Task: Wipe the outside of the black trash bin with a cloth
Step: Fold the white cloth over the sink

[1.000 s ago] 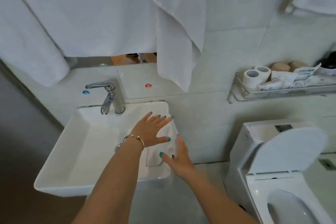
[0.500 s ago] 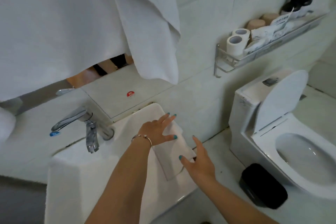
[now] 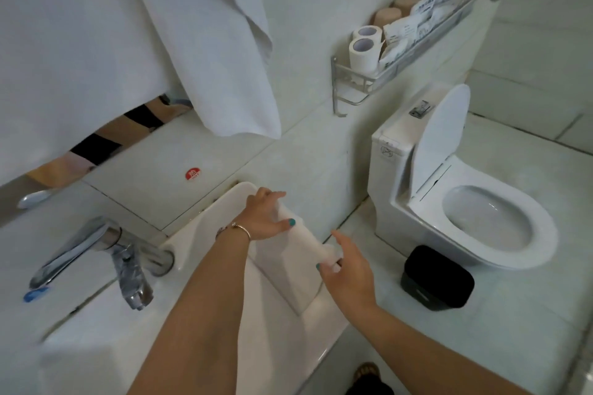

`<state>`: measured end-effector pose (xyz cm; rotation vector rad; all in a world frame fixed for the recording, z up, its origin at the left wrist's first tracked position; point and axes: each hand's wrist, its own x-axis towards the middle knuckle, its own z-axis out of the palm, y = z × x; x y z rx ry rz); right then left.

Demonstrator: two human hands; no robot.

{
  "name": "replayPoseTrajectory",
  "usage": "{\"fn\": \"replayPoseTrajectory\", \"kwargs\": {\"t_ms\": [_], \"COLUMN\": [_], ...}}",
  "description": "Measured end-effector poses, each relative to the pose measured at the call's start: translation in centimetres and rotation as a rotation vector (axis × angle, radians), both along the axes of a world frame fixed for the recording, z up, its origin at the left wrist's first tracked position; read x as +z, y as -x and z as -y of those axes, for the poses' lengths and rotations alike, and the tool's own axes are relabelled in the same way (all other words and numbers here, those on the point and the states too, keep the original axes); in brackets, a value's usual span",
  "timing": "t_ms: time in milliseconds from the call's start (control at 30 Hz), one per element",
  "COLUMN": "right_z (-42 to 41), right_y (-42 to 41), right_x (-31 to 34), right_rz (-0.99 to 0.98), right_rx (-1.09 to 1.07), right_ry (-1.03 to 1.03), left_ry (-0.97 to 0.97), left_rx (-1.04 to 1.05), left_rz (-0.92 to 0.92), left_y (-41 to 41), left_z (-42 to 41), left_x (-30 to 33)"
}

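The black trash bin point(image 3: 437, 279) stands on the tiled floor point(image 3: 519, 324) in the head view, just beside the front of the toilet point(image 3: 462, 202) and to the right of the sink point(image 3: 205, 324). Its lid is closed and no hand touches it.

The cloth point(image 3: 290, 269) is white and lies folded over the right rim of the sink. The left hand point(image 3: 264, 218) grips the far end of the cloth, with the fingers curled over its top edge and the thumb lying on its near side. There is a thin bracelet point(image 3: 239, 229) on this wrist. The right hand point(image 3: 348, 269) holds the near corner of the cloth; the thumb and the curled fingers pinch it, while one finger points up and forward.

On the left of the sink is a chrome tap point(image 3: 96, 253). Above it hang white towels point(image 3: 134, 35). On the wall above the toilet is a metal shelf point(image 3: 401, 64) with two rolls of toilet paper point(image 3: 364, 50), some packets and dark bottles. The toilet lid is raised and the seat is down.
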<state>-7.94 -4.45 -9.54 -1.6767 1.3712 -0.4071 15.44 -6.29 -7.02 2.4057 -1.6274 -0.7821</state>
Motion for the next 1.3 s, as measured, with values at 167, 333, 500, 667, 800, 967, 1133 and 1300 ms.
{"fn": "replayPoseTrajectory", "kwargs": {"t_ms": [167,333,500,667,800,967,1133,1300], "right_z": [-0.6,-0.8,-0.8,0.0,0.6,0.2,0.7,2.5], "right_y": [-0.6,-0.7,-0.7,-0.9,-0.3,-0.3,-0.5,-1.2], "right_x": [0.3,-0.2,-0.1,-0.3,-0.9,-0.9,-0.2,1.6], "right_rz": [-0.121,-0.033,-0.011,-0.146,-0.072,0.105,0.304,0.371], "right_rx": [-0.029,-0.062,-0.068,0.045,0.022,-0.078,-0.192,-0.2], "right_ry": [0.054,0.118,0.103,0.041,0.043,0.087,0.038,0.15], "left_ry": [0.062,0.157,0.161,0.136,0.176,0.296,0.392,0.499], "left_rx": [0.032,0.048,0.041,-0.036,-0.014,0.061,0.078,0.09], "left_rz": [-0.084,-0.143,-0.198,-0.26,-0.368,-0.452,-0.469,-0.436], "left_y": [-0.2,-0.4,-0.2,-0.3,-0.4,-0.3,-0.1,-0.2], "left_z": [0.1,0.0,-0.3,0.2,0.4,0.3,0.5,0.7], "left_x": [-0.1,-0.7,-0.5,0.0,0.6,2.1,3.8,5.2]}}
